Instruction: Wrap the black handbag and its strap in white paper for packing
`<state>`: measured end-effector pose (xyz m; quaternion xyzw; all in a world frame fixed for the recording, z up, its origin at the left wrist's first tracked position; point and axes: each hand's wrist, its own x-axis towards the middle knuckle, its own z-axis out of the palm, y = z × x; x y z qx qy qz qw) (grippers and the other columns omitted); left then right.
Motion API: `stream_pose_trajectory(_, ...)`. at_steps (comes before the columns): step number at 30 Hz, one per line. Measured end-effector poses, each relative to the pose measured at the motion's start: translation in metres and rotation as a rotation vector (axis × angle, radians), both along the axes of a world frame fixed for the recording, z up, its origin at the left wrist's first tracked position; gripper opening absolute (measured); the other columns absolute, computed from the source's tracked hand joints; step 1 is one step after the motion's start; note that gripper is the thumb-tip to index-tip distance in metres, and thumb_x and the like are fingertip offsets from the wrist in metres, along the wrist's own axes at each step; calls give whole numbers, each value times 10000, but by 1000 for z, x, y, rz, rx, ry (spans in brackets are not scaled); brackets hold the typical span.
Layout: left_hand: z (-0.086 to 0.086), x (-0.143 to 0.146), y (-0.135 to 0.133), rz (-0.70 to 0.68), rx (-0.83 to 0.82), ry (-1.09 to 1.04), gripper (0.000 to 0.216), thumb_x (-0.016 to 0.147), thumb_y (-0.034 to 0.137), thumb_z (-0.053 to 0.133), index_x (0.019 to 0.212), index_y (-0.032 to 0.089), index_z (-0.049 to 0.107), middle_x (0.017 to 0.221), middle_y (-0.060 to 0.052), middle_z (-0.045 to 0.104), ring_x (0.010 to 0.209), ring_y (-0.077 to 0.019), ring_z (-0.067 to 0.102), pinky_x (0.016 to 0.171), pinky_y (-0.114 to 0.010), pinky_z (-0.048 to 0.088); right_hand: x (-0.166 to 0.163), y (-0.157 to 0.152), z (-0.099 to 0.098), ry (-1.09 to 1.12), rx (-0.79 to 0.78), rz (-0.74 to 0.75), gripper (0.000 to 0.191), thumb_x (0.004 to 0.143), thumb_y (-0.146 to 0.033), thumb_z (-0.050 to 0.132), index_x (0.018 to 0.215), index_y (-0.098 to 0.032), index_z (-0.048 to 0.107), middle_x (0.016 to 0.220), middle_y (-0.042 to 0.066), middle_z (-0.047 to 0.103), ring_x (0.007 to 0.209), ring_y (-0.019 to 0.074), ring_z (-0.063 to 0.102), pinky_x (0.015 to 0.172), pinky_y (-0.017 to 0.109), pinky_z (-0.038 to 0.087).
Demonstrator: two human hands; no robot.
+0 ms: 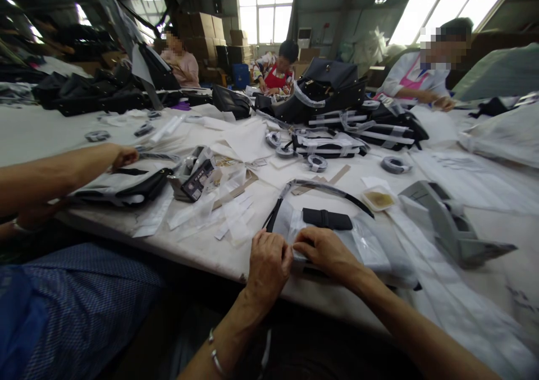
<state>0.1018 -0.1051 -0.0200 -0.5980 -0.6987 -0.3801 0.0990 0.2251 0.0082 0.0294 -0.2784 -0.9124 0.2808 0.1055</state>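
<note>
Touching wrapped bag (365, 243) with both hands (269, 261) (325, 251); dark label (201, 179) illegible.

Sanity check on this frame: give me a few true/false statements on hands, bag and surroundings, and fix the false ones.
1. The left hand and right hand are both at the plastic-covered bag. True.
2. The silver bracelet is on the person's right arm. False: the silver bracelet is on the left arm.
3. A grey dispenser stands right of that bag. True.
4. The wide tab on the bag is white. False: the wide tab is black.
5. A neighbour's hand is near another bag, at left. True.
</note>
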Motion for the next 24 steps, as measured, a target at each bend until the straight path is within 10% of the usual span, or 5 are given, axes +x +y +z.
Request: stream_pose_trajectory(24,1,22,-30,-41,-18,317,310,973,227,500,1276,198,555,1160,-57,678,1113,-221,593,1034,-461,399,-8,-13,10,-155,184,-93,230,847,-152,542,1050,-170,648,962,96,727,894,235,673,719,295,445)
